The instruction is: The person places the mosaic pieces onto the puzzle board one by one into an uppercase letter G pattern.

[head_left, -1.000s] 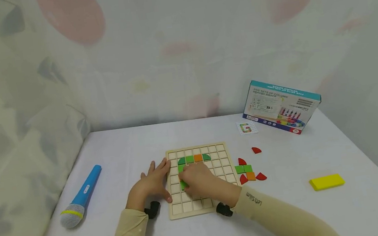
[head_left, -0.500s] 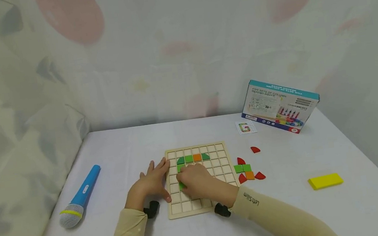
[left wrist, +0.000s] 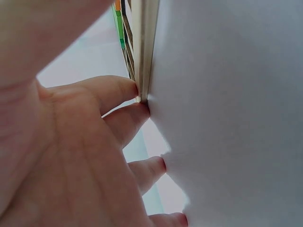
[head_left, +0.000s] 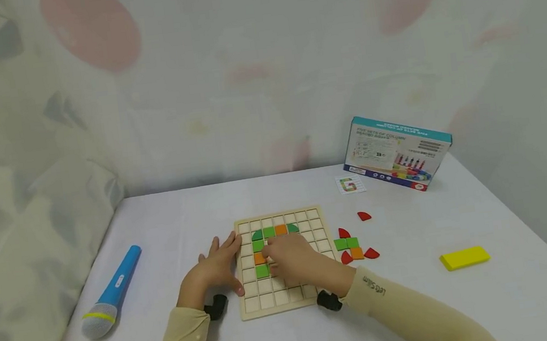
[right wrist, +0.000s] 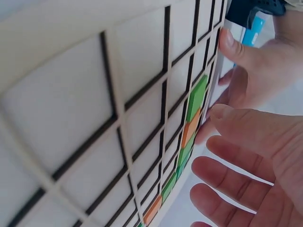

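A wooden grid board (head_left: 281, 297) lies on the white table. Its tiles include a green square (head_left: 262, 272), an orange square (head_left: 260, 258), another green square (head_left: 258, 246) and a dark green quarter-round (head_left: 293, 228). My left hand (head_left: 214, 269) is spread at the board's left side; in the left wrist view, fingertips (left wrist: 141, 109) touch the board's edge and others rest on the table. Over the middle of the board is my right hand (head_left: 291, 256), just right of the left tile column. The right wrist view shows its thumb (right wrist: 225, 116) and fingers apart, nothing between them.
Right of the board lie loose red quarter-rounds (head_left: 372, 253), green squares (head_left: 346, 243) and an orange square (head_left: 357, 253). Behind them are a pattern card (head_left: 350, 184) and a cardboard box (head_left: 396, 152). A yellow block (head_left: 465, 258) sits far right, a toy microphone (head_left: 114, 289) far left.
My right hand has shifted slightly right off the left tile column, uncovering the orange square and the lower green square. My left hand stays at the board's edge. The head view has shifted a little.
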Demonstrator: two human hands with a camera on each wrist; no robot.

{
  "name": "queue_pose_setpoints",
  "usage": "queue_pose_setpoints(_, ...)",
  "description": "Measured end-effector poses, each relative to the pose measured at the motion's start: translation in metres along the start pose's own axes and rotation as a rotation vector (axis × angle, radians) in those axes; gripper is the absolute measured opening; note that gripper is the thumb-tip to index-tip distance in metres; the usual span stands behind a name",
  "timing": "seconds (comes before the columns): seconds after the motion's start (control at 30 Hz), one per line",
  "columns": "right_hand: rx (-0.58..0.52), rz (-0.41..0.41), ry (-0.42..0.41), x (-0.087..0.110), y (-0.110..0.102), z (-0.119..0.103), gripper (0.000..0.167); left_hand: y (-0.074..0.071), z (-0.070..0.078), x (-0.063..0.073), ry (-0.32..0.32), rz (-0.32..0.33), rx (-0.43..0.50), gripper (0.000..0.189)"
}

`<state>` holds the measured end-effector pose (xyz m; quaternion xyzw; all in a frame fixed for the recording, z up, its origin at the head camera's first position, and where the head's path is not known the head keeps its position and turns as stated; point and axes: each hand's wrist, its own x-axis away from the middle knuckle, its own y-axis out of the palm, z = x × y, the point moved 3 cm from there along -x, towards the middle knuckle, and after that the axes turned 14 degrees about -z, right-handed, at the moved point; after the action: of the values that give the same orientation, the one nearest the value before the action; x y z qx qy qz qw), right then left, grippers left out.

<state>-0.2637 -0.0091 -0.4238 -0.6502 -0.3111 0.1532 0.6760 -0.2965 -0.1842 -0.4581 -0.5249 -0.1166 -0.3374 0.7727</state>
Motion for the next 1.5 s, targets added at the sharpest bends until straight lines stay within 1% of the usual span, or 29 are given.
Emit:
queue_pose_setpoints(0.1,-0.033,-0.001,0.009,0.005,0.001,0.008,0.024,0.001,0.001,0.000,0.002,0.003,0.001,0.129)
queue_pose_setpoints(0.2,-0.068,0.005,0.023,0.010,0.002,0.018,0.026,0.002,0.002,-0.001,-0.003,0.002,0.000,0.129)
queue_pose_setpoints(0.37,-0.111,0.059,0.047,0.021,0.005,0.037,0.026,0.003,0.006,-0.002,-0.004,0.006,0.005,0.130)
queue_pose_setpoints(0.47,-0.122,0.093,0.077,0.030,0.004,0.048,0.027,0.004,0.007,-0.003,-0.005,0.008,0.002,0.130)
queue_pose_setpoints(0.6,-0.167,0.113,0.103,0.042,0.003,0.062,0.028,0.005,0.006,-0.005,-0.008,0.009,-0.008,0.130)
queue_pose_setpoints(0.73,-0.242,0.120,0.119,0.053,0.003,0.075,0.028,0.006,0.004,-0.008,-0.009,0.016,-0.016,0.131)
queue_pose_setpoints(0.83,-0.288,0.108,0.157,0.061,0.003,0.086,0.028,0.006,0.003,-0.009,-0.009,0.018,-0.016,0.132)
queue_pose_setpoints(0.93,-0.318,0.087,0.218,0.072,0.005,0.099,0.029,0.006,0.003,-0.009,-0.014,0.017,-0.019,0.132)
queue_pose_setpoints(1.03,-0.333,0.079,0.275,0.085,0.006,0.112,0.029,0.006,0.003,-0.009,-0.018,0.014,-0.026,0.131)
queue_pose_setpoints(1.17,-0.332,0.080,0.323,0.104,0.009,0.129,0.027,0.004,0.003,-0.006,-0.010,0.016,-0.027,0.131)
queue_pose_setpoints(1.3,-0.346,0.067,0.366,0.119,0.018,0.143,0.027,0.002,0.002,-0.004,0.002,0.019,-0.031,0.131)
queue_pose_setpoints(1.4,-0.355,0.023,0.390,0.125,0.029,0.149,0.026,0.001,0.001,-0.003,0.006,0.019,-0.037,0.131)
queue_pose_setpoints(1.5,-0.359,-0.045,0.381,0.127,0.040,0.152,0.026,0.001,0.000,-0.003,0.006,0.019,-0.035,0.131)
